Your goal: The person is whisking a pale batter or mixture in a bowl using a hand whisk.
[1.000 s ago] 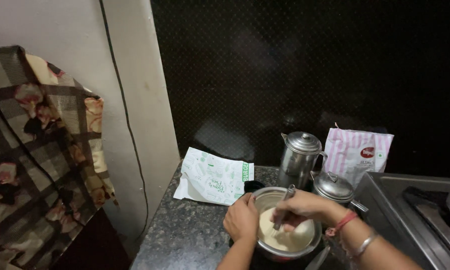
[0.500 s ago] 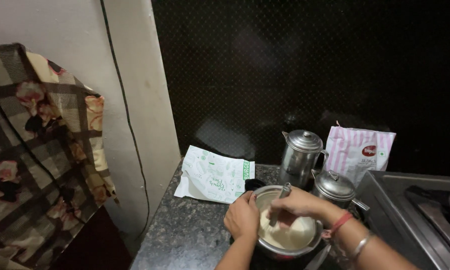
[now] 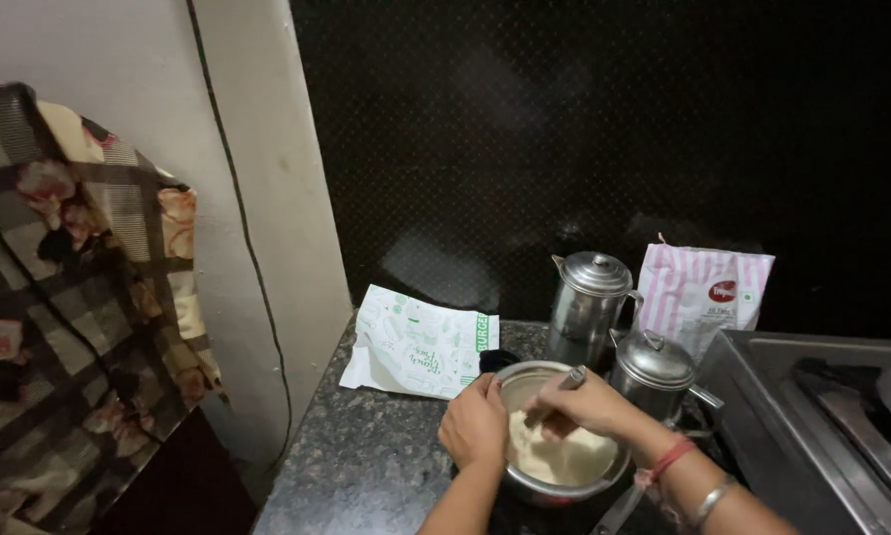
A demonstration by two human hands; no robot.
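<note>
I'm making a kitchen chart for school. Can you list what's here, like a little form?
place: dark speckled counter
left hand: grips the pot's rim
right hand: holds a spoon in the pot
pot: metal, pale batter inside
behind: two lidded metal jugs, striped pink packet, white paper bag
right edge: stove

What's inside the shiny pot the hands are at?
The steel pot holds a pale, creamy batter or dough. The right hand dips a metal spoon into it; the left hand grips the rim. The spoon's bowl and the pot's bottom are covered.
</note>
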